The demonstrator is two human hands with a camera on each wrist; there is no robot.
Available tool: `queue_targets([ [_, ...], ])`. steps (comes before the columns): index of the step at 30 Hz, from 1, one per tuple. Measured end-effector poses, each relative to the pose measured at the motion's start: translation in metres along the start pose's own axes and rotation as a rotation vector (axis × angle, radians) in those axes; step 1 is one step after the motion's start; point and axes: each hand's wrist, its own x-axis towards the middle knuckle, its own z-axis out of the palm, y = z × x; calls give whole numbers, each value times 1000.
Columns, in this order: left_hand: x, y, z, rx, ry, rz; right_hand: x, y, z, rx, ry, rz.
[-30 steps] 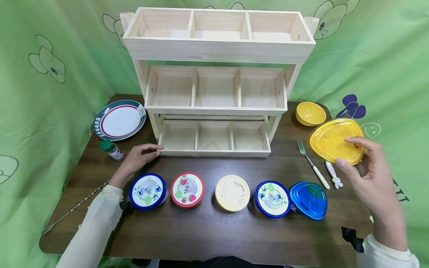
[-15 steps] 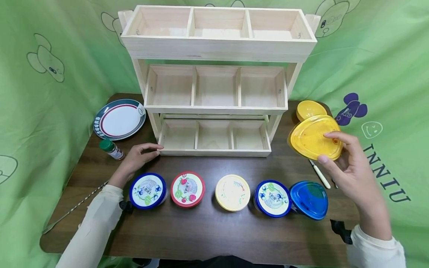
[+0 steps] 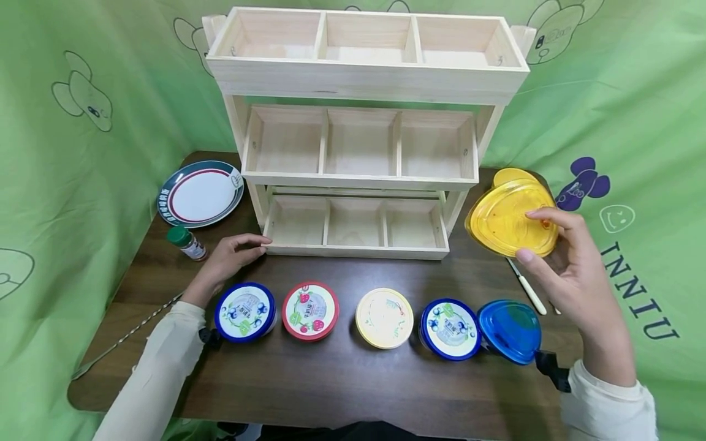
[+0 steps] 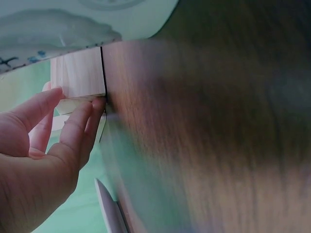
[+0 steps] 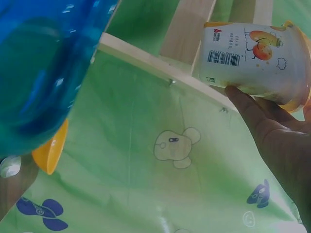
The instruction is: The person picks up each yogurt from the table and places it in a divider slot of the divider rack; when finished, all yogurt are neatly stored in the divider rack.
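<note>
One yellow-lidded cup (image 3: 508, 217) in right hand (image 3: 583, 282)

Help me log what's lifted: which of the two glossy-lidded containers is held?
The yellow-lidded container, gripped in the right hand; the blue-lidded container sits on the table.

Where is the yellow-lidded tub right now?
In the head view, the yellow-lidded tub is on the right, held in the right hand and partly hiding the yellow bowl.
</note>
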Motion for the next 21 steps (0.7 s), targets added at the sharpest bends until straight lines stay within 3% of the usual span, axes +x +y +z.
queue_targets([
  [10, -1, -4, 0, -18, -6, -4, 15, -8, 7, -5, -35, -26],
  [15, -1, -5, 1, -23, -14, -8, 27, -7, 10, 14, -86, -117],
  [21, 1, -3, -1, -22, -13, 3, 42, -4, 16, 38, -76, -137],
])
